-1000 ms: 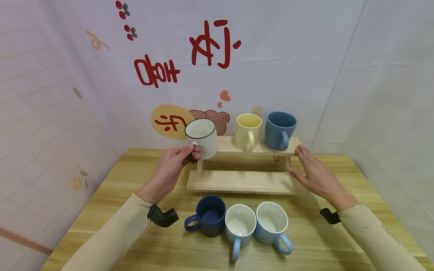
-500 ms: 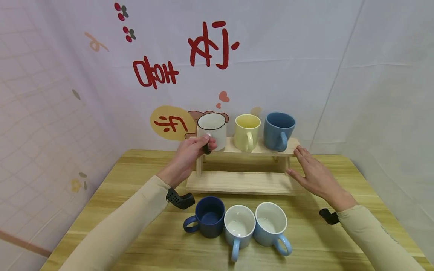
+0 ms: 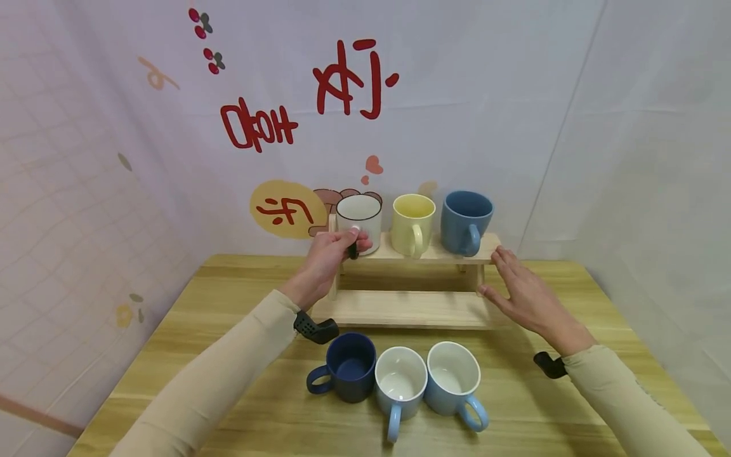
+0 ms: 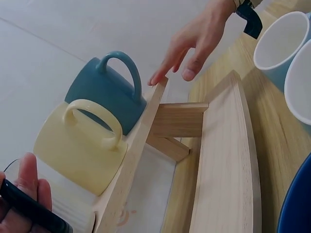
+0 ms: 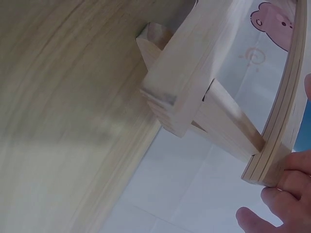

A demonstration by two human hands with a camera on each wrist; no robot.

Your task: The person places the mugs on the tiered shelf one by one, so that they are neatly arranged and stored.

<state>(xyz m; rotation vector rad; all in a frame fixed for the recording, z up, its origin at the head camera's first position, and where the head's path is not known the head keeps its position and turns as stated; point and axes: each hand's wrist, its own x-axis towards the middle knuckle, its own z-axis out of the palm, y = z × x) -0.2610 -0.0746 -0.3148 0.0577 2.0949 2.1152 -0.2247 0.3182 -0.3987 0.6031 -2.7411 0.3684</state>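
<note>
My left hand [image 3: 330, 259] pinches the black handle [image 4: 34, 208] of a white mug [image 3: 365, 219] with a dark rim. That mug stands at the left end of the upper shelf of a two-tier wooden rack [image 3: 400, 308]. To its right on the same shelf are a yellow mug [image 3: 412, 225] and a blue mug [image 3: 465, 222], handles facing me. With fingers extended, my right hand [image 3: 528, 295] touches the right end of the upper shelf; in the right wrist view its fingertips [image 5: 294, 182] rest against that board's end.
In front of the rack, a navy mug [image 3: 351, 368] and two light-blue mugs with white insides [image 3: 401, 381] stand close together on the wooden table [image 3: 228, 304]. A printed white cloth [image 3: 485, 82] hangs behind the rack.
My left hand has carried the white mug right, from beside the rack's left end onto the upper shelf. My right hand has stayed at the shelf's right end.
</note>
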